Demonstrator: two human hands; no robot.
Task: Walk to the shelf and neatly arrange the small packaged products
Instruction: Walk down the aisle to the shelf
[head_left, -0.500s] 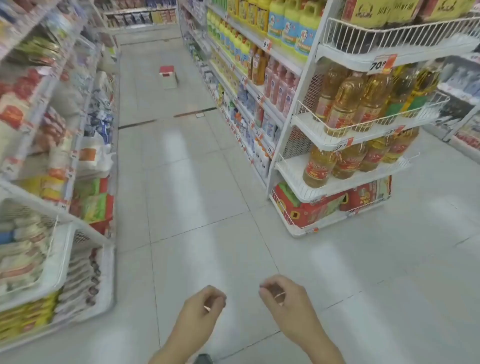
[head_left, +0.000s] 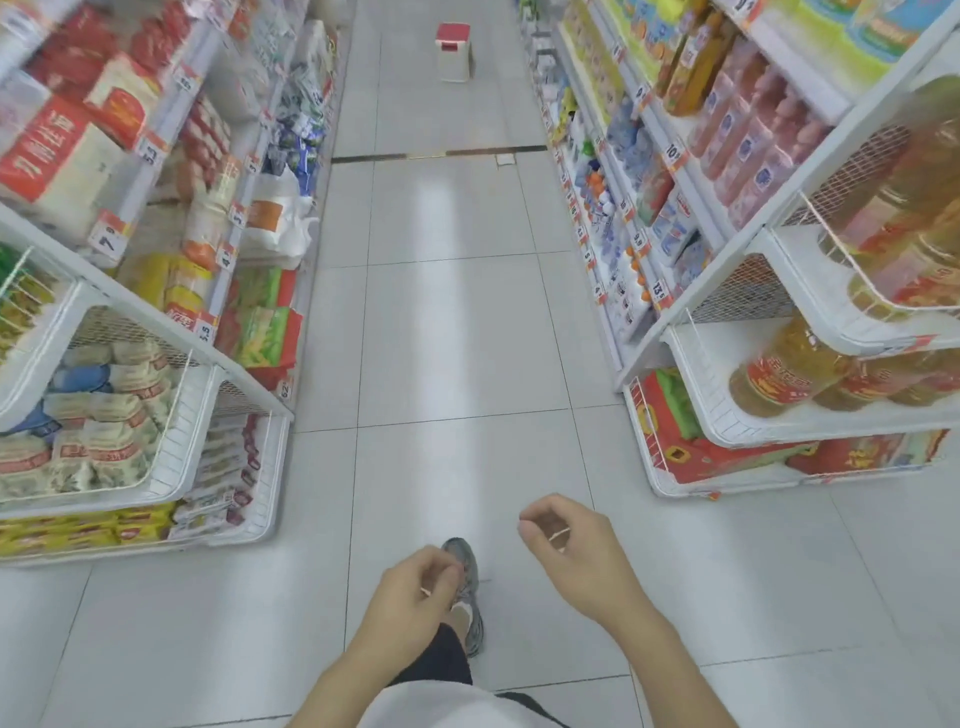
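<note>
I stand at the mouth of a shop aisle with white tiled floor. My left hand (head_left: 415, 597) hangs low in front of me, fingers loosely curled, holding nothing. My right hand (head_left: 566, 545) is a little higher and to the right, also loosely curled and empty. Small packaged products (head_left: 93, 431) lie heaped in a white wire basket shelf (head_left: 171, 457) at the lower left. More packets (head_left: 260, 332) fill the left shelving along the aisle. My grey shoe (head_left: 465, 582) steps forward under my left hand.
The right shelf unit (head_left: 727, 415) carries cooking oil bottles (head_left: 779, 374) on its end and drinks along the aisle. A red-topped white stool (head_left: 453, 52) stands far down the aisle. A dark floor strip (head_left: 441, 154) crosses the tiles.
The view has swung right and moved forward, so the aisle is now centred. Both hands stay empty; my foot has come into view under the left hand.
</note>
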